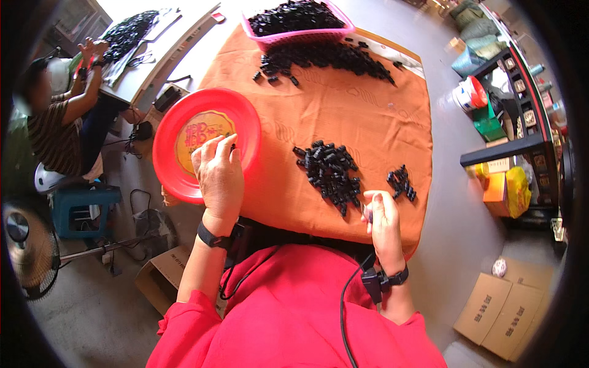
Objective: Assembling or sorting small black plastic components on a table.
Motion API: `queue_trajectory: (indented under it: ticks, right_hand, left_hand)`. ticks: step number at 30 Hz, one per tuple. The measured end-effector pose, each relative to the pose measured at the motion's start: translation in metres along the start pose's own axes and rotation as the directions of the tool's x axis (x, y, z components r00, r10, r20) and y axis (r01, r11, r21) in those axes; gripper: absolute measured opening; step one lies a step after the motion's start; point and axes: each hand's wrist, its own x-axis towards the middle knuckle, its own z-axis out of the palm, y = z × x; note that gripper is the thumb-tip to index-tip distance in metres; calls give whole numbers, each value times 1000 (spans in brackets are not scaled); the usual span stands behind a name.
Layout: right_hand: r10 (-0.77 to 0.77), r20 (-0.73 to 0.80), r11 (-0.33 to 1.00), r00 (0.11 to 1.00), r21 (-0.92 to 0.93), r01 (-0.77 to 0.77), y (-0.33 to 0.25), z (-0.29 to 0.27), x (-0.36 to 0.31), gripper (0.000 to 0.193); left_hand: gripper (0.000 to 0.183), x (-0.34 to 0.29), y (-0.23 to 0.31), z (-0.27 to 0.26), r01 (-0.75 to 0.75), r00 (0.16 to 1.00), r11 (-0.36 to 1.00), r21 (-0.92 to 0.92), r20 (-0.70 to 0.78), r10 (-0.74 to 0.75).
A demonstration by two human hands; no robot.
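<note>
My left hand (219,175) is over a round red plastic dish (165,150) with a yellow printed centre. Its fingers are bent, and a small black part (233,147) shows at the fingertips. Nearer the table's front edge, my right hand (383,224) is closed, thumb against fingers. Something small and dark shows in its grip, too small to name. Beside it lies a heap of short black plastic parts (328,175). A smaller cluster of similar black parts (401,183) sits just beyond my right hand, to the right.
An orange cloth (294,116) covers the table. At its far side a pink basket (300,40) full of black parts stands behind a long loose heap (325,60). A person (61,122) works at a white table on the left. A fan (30,245), shelving and cardboard boxes (503,313) stand around.
</note>
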Motion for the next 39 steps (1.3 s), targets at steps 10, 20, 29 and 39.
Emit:
queue_trajectory:
  ticks: [10, 20, 29, 39]
  right_hand:
    - [45, 7, 997, 999, 69, -45, 6, -10, -5, 31]
    - [6, 0, 996, 1000, 94, -6, 8, -5, -2, 26]
    - [2, -127, 988, 992, 153, 17, -4, -19, -5, 27]
    - [6, -96, 987, 995, 158, 9, 5, -18, -7, 27]
  left_hand:
    - [21, 0, 23, 12, -97, 991, 979, -179, 73, 111]
    - [39, -4, 45, -3, -230, 964, 956, -183, 91, 250]
    - [47, -59, 129, 51, -541, 485, 472, -696, 201, 851]
    - [36, -48, 105, 48, -616, 430, 530, -583, 315, 846]
